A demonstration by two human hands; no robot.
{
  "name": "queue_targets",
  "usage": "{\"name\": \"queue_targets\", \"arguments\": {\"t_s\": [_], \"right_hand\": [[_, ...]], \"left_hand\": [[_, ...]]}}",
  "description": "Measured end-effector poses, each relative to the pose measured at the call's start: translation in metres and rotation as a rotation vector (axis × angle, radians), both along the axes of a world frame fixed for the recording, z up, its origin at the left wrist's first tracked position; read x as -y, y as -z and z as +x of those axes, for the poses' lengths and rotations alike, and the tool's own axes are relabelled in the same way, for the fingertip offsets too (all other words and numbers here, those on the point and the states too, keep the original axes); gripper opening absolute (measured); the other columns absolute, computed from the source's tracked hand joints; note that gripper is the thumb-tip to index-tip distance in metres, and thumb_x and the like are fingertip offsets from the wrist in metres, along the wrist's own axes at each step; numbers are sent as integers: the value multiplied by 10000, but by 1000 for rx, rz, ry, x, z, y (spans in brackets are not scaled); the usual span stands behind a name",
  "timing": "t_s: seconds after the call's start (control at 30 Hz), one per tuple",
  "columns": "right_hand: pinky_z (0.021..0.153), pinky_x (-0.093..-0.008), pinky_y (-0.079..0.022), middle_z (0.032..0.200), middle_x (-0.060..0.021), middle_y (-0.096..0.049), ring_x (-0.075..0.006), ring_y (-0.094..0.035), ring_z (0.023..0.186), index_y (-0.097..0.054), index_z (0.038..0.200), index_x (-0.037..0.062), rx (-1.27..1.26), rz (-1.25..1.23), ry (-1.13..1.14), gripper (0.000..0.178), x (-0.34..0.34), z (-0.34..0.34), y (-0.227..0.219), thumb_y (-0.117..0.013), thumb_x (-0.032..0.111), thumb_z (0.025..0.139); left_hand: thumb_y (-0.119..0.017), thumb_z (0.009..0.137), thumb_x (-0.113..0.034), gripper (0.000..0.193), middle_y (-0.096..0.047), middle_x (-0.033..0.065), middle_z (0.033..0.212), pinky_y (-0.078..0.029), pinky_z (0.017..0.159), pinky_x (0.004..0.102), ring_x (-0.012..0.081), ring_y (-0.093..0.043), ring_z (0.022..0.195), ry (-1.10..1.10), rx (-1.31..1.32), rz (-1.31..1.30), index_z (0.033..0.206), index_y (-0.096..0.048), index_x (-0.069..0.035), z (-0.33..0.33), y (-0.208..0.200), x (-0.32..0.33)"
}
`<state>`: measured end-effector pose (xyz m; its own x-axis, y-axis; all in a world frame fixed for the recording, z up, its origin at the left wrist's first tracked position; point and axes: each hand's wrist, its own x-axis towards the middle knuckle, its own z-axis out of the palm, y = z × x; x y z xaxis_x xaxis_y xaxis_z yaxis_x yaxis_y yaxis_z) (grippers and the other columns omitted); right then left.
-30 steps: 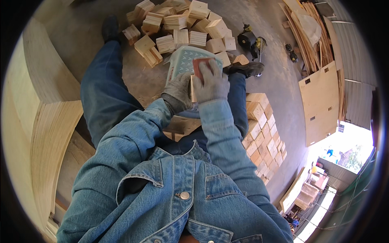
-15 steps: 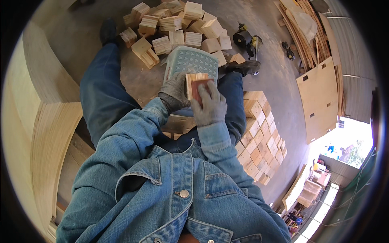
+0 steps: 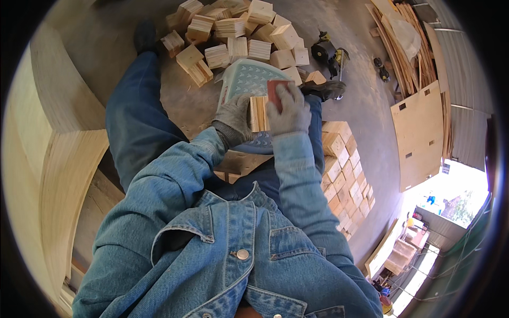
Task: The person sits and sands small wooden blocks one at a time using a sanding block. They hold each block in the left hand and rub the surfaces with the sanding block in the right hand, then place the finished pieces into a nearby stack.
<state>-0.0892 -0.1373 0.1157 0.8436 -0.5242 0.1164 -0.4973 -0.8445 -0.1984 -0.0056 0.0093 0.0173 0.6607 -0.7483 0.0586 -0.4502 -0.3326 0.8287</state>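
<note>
Grey-gloved left hand (image 3: 236,117): gripping the left side of one wooden block (image 3: 259,114), layered edge showing. Grey-gloved right hand (image 3: 290,112): fingers bent over one red pad (image 3: 276,92), at the block's right; contact between pad and block unclear. Block: likely stiff, fairly light, dry rather than slippery, hard to break; best held by its opposite flat sides. Pad: likely thin and light; best held flat under spread fingers. Beneath: pale plastic stool (image 3: 245,74), top patterned; whether the block rests on it, cannot tell. Far: loose block pile (image 3: 231,29) on grey floor (image 3: 366,108). Right: block stack (image 3: 345,177); farther right, leaning board (image 3: 419,132), bright doorway (image 3: 460,193). Left: large layered wooden piece (image 3: 69,175).
</note>
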Motion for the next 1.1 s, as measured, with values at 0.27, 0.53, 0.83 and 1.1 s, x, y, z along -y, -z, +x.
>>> {"name": "queue_targets", "arguments": {"t_s": [0.27,0.53,0.83,1.1], "right_hand": [[1088,-528,-504,1641,-64,-480,-432,-604,1275,-657,1446,258,-35,12,33,601,30,25,11,-781,402,876],[1081,-549,-481,1594,-129,-516,-435,-582,1281,-678,1423,212,62,45,-66,625,-26,-97,5,-825,348,831],[1068,-537,-490,1550,-122,-560,-415,-594,1264,-711,1369,196,110,27,-101,604,-22,-89,3,-837,283,785],[1121,-504,-481,1619,-38,-513,-410,-593,1292,-683,1418,265,-43,73,-8,588,46,42,14,-799,386,855]], "left_hand": [[-941,638,-473,1084,-548,217,1405,-460,1176,460,398,-529,1364,21,33,93,1507,-428,-78,1,8,4],[-933,665,-344,949,-578,189,1353,-490,1120,462,396,-585,1268,5,62,-56,1453,-479,-73,0,11,5],[-930,674,-375,931,-596,200,1322,-515,1077,486,408,-607,1229,-3,40,-38,1437,-488,-76,1,5,4],[-951,633,-465,1028,-591,208,1339,-509,1087,492,412,-600,1255,0,93,0,1455,-471,-75,-2,4,5]]}}
